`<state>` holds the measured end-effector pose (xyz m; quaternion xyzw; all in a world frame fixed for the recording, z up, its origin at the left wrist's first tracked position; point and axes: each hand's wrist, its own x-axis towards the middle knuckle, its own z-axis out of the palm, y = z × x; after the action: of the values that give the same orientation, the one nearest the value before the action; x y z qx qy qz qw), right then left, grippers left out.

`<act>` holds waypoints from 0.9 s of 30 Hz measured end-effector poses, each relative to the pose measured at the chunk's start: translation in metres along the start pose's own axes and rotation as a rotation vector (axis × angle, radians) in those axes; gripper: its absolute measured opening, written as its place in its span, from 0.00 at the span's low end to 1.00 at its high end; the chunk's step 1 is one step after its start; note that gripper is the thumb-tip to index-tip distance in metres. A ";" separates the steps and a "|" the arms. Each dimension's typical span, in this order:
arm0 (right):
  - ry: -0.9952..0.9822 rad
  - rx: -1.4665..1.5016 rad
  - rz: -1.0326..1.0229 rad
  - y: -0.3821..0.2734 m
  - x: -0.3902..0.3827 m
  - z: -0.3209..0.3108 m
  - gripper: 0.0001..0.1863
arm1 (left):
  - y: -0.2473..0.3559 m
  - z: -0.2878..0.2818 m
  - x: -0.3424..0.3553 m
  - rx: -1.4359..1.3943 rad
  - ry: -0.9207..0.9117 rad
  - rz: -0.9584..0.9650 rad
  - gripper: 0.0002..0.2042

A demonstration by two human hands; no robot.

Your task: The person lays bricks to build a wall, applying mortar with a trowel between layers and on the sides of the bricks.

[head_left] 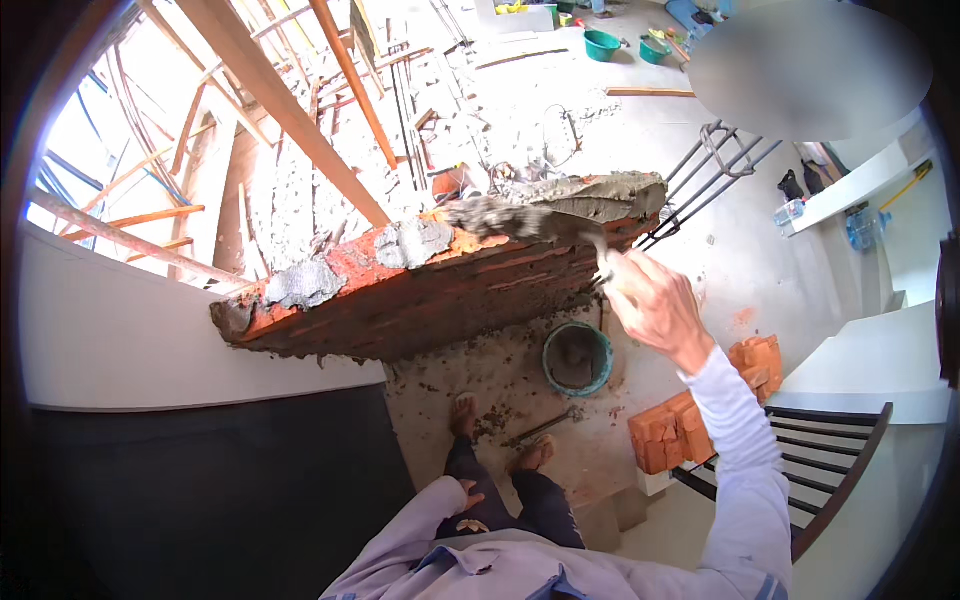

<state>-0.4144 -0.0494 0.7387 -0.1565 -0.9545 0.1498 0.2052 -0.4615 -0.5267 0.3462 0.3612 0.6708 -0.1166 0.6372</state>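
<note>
My right hand (655,305) is closed around the handle of a trowel (583,229), held over the top of a red brick wall (480,278). Grey mortar (488,217) rides on the trowel, its outline smeared by motion. Along the wall's top lie separate mortar patches (413,243), and a thicker mortar bed (610,197) covers its right end. Down by my thigh, my left hand (470,495) rests against the dark trousers with its fingers loosely extended and nothing seen in it.
A bucket (578,393) stands below the wall, near my feet. A long-handled tool (542,427) lies on the floor. Red bricks (672,432) are stacked at right beside a dark slatted rail (845,478). Steel bars (712,190) jut beyond the wall; timber props (290,105) slant at left.
</note>
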 end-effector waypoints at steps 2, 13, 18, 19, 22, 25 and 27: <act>0.167 -0.320 -0.163 0.012 0.020 0.018 0.15 | -0.023 0.019 0.018 -0.082 0.152 0.093 0.39; -0.063 1.137 0.775 -0.053 -0.054 0.094 0.12 | -0.080 -0.061 0.036 -0.406 0.213 -0.012 0.37; 0.172 0.535 0.459 -0.041 -0.067 0.183 0.12 | -0.031 -0.103 0.101 -0.515 0.181 0.140 0.31; 0.190 0.464 0.500 -0.026 -0.083 0.184 0.12 | -0.002 -0.119 0.106 -0.508 0.124 0.173 0.29; 0.187 0.491 0.511 -0.009 -0.126 0.181 0.13 | -0.006 -0.092 0.197 -0.664 0.165 0.201 0.22; 0.086 0.540 0.766 0.018 -0.217 0.184 0.13 | 0.061 -0.102 0.249 -0.905 0.132 0.066 0.27; -0.001 0.567 1.051 0.041 -0.289 0.193 0.12 | 0.113 -0.102 0.292 -1.081 0.144 -0.012 0.31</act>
<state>-0.2393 -0.1595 0.4564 -0.5469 -0.6720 0.4802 0.1368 -0.4471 -0.2854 0.1228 -0.0147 0.6790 0.2664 0.6840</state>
